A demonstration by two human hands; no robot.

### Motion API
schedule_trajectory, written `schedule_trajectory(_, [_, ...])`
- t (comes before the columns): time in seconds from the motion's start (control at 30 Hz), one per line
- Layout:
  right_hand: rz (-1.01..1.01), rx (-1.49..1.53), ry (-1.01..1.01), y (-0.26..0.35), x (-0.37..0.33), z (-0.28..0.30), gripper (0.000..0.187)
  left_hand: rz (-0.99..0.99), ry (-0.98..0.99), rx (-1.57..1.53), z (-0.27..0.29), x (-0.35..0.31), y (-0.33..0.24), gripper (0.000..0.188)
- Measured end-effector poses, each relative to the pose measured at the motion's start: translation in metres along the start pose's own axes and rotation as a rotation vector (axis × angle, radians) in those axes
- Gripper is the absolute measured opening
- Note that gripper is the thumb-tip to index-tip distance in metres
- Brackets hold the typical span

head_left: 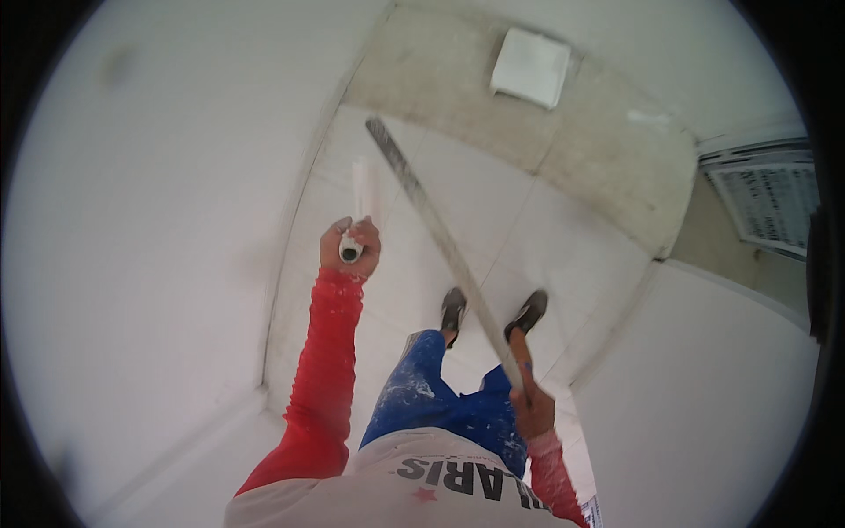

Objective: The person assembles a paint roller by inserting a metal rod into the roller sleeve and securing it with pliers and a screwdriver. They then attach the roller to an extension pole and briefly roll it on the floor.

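Note:
Out in front on the left, my left hand (331, 249) is closed around the white handle of a tool (350, 253). A dark round hole shows at the handle's near end. Its far part is pale, narrow and blurred, so its exact kind is unclear. Low on the right, my right hand (534, 412) grips the near end of a long, straight grey bar (449, 248), smeared with white. The bar slants up and leftward across the view, its far tip just beyond the left hand's tool. Neither hand touches the wall.
A pale wall (158, 220) rises close on the left, another wall (695, 370) on the right. White floor tiles (396, 308) lie under my shoes, with a beige strip (440, 66) beyond them. A white square object (531, 69) rests on that strip. A framed, patterned panel (766, 198) is at right.

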State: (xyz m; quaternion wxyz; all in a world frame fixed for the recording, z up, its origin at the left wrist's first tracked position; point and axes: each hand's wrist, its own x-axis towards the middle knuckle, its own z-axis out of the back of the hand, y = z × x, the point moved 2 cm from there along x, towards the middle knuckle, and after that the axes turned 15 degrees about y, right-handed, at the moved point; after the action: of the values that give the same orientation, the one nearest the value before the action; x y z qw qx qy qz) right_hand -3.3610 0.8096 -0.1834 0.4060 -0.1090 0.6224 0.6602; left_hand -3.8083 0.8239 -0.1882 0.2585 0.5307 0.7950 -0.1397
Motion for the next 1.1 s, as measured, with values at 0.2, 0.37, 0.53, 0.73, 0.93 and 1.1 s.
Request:
schedule_trajectory(0.2, [0.137,-0.232,-0.222,0.033,-0.099,-0.003,0.057,-0.114,0.170,0.213,-0.104,0.034,0.009,0.015])
schedule_trajectory(0.37, [0.223,-0.405,-0.441,0.047,-0.126,-0.016,0.059,-0.180,0.173,0.170,-0.157,0.019,0.040,0.010])
schedule_trajectory(0.53, [0.108,-0.541,-0.533,0.072,-0.144,-0.016,0.058,-0.130,0.103,0.012,-0.188,0.020,0.048,0.005])
schedule_trajectory(0.73, [-0.033,-0.547,-0.554,0.097,-0.178,-0.022,0.056,-0.176,0.037,0.290,-0.185,0.019,0.057,0.010])
schedule_trajectory(0.93, [-0.137,-0.438,-0.507,0.133,-0.197,-0.031,0.053,-0.191,0.137,0.637,-0.216,0.023,0.055,0.013])
schedule_trajectory(1.1, [-0.027,-0.163,-0.467,0.116,-0.201,-0.067,0.054,-0.237,0.246,0.753,-0.239,-0.003,0.069,0.013])
